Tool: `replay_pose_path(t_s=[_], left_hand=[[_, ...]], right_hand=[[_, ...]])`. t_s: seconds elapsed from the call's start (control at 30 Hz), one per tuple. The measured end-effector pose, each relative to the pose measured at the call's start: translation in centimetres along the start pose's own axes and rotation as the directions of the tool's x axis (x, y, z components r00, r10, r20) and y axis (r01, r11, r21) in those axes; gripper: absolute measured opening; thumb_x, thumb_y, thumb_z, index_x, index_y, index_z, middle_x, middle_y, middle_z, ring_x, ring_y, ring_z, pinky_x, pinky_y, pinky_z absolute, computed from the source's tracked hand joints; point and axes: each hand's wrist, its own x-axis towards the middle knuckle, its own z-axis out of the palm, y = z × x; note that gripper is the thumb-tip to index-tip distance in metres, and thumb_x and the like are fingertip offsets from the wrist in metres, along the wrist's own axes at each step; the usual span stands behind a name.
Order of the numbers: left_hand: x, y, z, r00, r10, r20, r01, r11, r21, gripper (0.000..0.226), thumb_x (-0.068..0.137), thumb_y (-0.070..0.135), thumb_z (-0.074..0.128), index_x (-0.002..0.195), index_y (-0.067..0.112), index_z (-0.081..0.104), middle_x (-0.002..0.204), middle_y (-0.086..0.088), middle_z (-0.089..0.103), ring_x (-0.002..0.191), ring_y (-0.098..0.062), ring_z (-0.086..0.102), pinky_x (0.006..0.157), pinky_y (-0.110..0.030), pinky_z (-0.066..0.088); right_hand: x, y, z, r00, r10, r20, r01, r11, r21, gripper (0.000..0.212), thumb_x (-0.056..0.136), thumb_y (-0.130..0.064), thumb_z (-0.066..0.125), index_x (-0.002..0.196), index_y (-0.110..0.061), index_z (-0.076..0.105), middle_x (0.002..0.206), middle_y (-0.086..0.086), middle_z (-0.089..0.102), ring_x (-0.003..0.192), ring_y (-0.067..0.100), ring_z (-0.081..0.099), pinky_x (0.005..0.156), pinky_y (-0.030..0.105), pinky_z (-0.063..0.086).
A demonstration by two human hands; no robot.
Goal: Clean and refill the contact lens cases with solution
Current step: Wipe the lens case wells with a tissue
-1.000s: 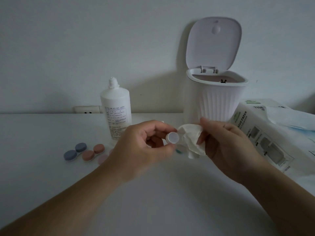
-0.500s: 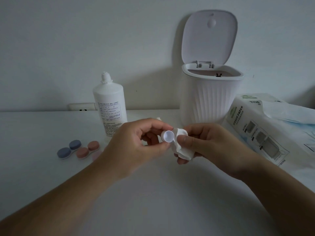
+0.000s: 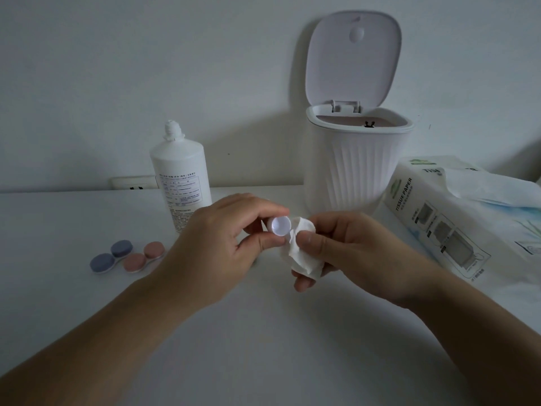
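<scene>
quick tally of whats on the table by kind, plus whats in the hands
Contact lens cases on the table: 2, a blue case and a pink case
Solution bottle: 1
Lidded bin, lid up: 1
Tissue pack: 1
Small white cap, in the left hand: 1
Wad of tissue, in the right hand: 1
Total: 7

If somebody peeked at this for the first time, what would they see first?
Probably the two hands in the middle: the left hand pinches a little white cap, and the right hand holds a crumpled tissue right beside it. Behind them stands a white bin with its lid flipped up. To the left, a tall white bottle stands behind blue and pink lens cases.
</scene>
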Motion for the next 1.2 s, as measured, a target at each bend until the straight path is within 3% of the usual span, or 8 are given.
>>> replay_pose_path(t_s=[0.17, 0.27, 0.43, 0.53, 0.63, 0.8, 0.93, 1.2], left_hand=[[-0.6, 0.4, 0.2, 0.993, -0.118, 0.032, 0.121, 0.985, -0.120, 0.021, 0.072, 0.028, 0.087, 0.086, 0.019, 0.073, 0.074, 0.022, 0.066, 0.073, -0.005, 0.066, 0.066, -0.007, 0.045], [-0.6, 0.7, 0.6, 0.994, -0.104, 0.041, 0.108, 0.985, -0.131, 0.024, 0.071, 0.026, 0.088, 0.081, 0.015, 0.069, 0.074, 0.024, 0.064, 0.070, -0.009, 0.066, 0.063, -0.010, 0.046], [-0.4, 0.3, 0.3, 0.989, -0.137, 0.061, 0.144, 0.982, -0.122, 0.021, 0.076, 0.018, 0.085, 0.094, 0.014, 0.074, 0.078, 0.013, 0.067, 0.079, -0.007, 0.066, 0.071, -0.009, 0.047], [-0.1, -0.1, -0.1, 0.990, -0.056, 0.133, 0.062, 0.997, -0.047, 0.024, 0.083, 0.023, 0.078, 0.106, 0.015, 0.076, 0.085, 0.005, 0.069, 0.081, -0.009, 0.064, 0.075, -0.018, 0.049], [0.1, 0.0, 0.0, 0.991, -0.028, 0.129, 0.032, 0.999, -0.030, 0.028, 0.082, 0.024, 0.073, 0.107, 0.012, 0.076, 0.085, 0.004, 0.069, 0.081, -0.009, 0.062, 0.073, -0.020, 0.048], [-0.2, 0.4, 0.0, 0.996, -0.078, 0.041, 0.082, 0.993, -0.085, 0.024, 0.074, 0.028, 0.084, 0.089, 0.012, 0.075, 0.077, 0.016, 0.066, 0.077, -0.002, 0.064, 0.072, -0.005, 0.043], [-0.5, 1.2, 0.6, 0.997, -0.071, 0.014, 0.072, 0.991, -0.116, 0.033, 0.072, 0.038, 0.081, 0.077, 0.008, 0.068, 0.072, 0.014, 0.063, 0.068, -0.010, 0.063, 0.063, -0.011, 0.045], [-0.3, -0.1, 0.1, 0.984, -0.114, 0.135, 0.129, 0.985, -0.112, 0.024, 0.077, 0.014, 0.083, 0.100, 0.015, 0.076, 0.086, 0.014, 0.069, 0.083, -0.002, 0.065, 0.078, -0.007, 0.044]], right_hand=[[0.1, 0.3, -0.3, 0.995, -0.059, -0.081, 0.054, 0.996, -0.064, 0.031, 0.093, -0.029, 0.058, 0.100, -0.001, 0.071, 0.084, 0.015, 0.075, 0.071, 0.031, 0.074, 0.071, 0.035, 0.062], [0.1, 0.4, -0.2, 0.991, -0.084, -0.107, 0.080, 0.996, -0.033, 0.030, 0.092, -0.029, 0.058, 0.097, -0.002, 0.071, 0.083, 0.015, 0.075, 0.068, 0.029, 0.074, 0.068, 0.030, 0.060], [0.1, 0.6, -0.2, 0.994, -0.066, -0.085, 0.056, 0.992, -0.117, 0.032, 0.096, -0.034, 0.062, 0.093, -0.004, 0.070, 0.077, 0.011, 0.074, 0.065, 0.026, 0.074, 0.067, 0.035, 0.061], [0.1, 0.7, 0.0, 0.999, -0.022, -0.030, 0.015, 0.979, -0.204, 0.031, 0.092, -0.035, 0.063, 0.087, -0.005, 0.069, 0.074, 0.010, 0.074, 0.064, 0.028, 0.075, 0.069, 0.044, 0.061], [0.0, 0.7, 0.0, 0.999, -0.016, -0.032, 0.009, 0.982, -0.190, 0.029, 0.092, -0.034, 0.063, 0.085, -0.006, 0.070, 0.075, 0.010, 0.075, 0.063, 0.029, 0.075, 0.067, 0.039, 0.060], [0.1, 0.5, -0.2, 0.990, -0.075, -0.122, 0.061, 0.992, -0.114, 0.028, 0.093, -0.032, 0.067, 0.087, -0.005, 0.072, 0.073, 0.013, 0.074, 0.061, 0.027, 0.073, 0.064, 0.031, 0.059], [0.0, 0.2, 0.0, 0.978, -0.113, -0.176, 0.111, 0.994, -0.022, 0.032, 0.086, -0.035, 0.062, 0.086, -0.004, 0.072, 0.070, 0.013, 0.073, 0.058, 0.026, 0.070, 0.063, 0.028, 0.058], [-0.1, 0.8, 0.1, 0.999, -0.028, -0.042, 0.021, 0.985, -0.170, 0.028, 0.095, -0.029, 0.066, 0.087, -0.002, 0.071, 0.075, 0.011, 0.075, 0.061, 0.028, 0.073, 0.064, 0.039, 0.059]])
